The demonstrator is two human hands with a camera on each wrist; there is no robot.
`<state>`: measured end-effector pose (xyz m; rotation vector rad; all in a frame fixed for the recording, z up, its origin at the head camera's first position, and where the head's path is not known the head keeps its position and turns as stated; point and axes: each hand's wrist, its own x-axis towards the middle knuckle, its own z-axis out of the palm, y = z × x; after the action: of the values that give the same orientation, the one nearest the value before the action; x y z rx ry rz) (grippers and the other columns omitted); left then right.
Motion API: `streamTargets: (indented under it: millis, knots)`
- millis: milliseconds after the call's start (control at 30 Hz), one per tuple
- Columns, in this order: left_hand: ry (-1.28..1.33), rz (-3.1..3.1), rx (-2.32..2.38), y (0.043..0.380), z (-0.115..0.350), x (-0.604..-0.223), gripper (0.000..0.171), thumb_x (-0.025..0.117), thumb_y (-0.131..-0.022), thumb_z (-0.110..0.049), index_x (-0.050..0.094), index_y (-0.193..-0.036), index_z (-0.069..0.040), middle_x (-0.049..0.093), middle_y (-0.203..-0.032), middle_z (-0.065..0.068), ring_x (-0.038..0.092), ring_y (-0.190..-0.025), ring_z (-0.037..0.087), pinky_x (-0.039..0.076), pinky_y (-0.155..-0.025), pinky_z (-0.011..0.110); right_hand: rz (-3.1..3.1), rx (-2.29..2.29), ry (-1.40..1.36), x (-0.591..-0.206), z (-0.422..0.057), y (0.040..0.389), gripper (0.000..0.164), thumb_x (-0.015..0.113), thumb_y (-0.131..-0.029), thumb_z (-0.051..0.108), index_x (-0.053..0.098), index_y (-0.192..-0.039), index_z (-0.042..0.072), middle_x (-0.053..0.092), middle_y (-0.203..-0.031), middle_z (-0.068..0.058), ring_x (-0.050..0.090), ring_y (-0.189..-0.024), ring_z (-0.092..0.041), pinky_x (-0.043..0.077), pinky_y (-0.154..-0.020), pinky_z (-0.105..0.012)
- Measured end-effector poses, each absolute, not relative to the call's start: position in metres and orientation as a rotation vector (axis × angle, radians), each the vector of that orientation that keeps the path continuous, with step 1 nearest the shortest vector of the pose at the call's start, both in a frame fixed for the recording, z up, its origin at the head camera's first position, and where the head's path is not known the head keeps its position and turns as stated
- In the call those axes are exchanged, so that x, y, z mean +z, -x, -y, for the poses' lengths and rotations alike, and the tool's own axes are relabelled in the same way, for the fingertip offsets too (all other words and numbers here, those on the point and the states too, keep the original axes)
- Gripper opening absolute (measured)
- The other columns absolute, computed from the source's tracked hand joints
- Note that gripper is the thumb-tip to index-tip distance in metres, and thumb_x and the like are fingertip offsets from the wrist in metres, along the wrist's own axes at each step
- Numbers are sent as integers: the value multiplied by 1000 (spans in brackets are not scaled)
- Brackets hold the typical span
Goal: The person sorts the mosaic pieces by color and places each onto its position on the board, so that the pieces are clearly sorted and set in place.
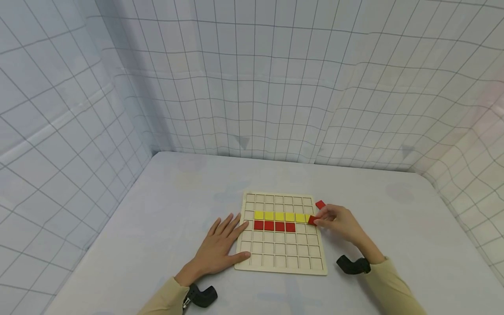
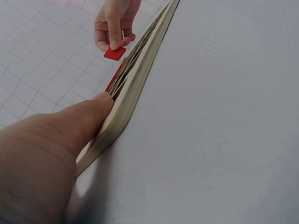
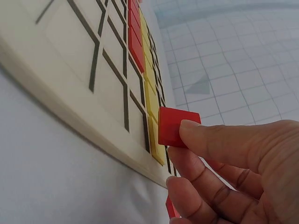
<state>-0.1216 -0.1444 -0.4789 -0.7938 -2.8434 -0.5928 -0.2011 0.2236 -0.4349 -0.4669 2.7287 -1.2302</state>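
A pale gridded board [image 1: 279, 261] lies on the white table. My left hand [image 1: 216, 249] is spread flat with straight fingers, its fingertips and thumb on the board's left edge. In the left wrist view the thumb [image 2: 88, 116] lies over the rim. My right hand [image 1: 339, 223] pinches a red square tile [image 3: 172, 127] between thumb and fingers, above the right end of the yellow row. Several yellow tiles [image 1: 279, 216] line one row of cells; several red tiles [image 1: 269, 225] sit in the row nearer me, from the left. Another red tile [image 1: 320, 204] lies just off the board's right edge, beside the right fingers.
The white tabletop [image 1: 177, 188] extends around the board. Light cloth with dark grid lines [image 1: 256, 87] hangs behind and on both sides. Black wrist devices [image 1: 353, 265] are worn on both arms.
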Motion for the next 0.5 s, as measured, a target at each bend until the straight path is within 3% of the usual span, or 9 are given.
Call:
streamTargets:
  millis: [500]
  knots:
    - [778,2868,-577,122,145,-480,77,47,-90,-63,30,-151,-20,17,-156,5,9,-143,25,3,-113,47,-2672,-1241,575,-437,-203,199,12,77,-80,13,65,-82,10,63,-73,4,58,-64,-14,46,-57,-27]
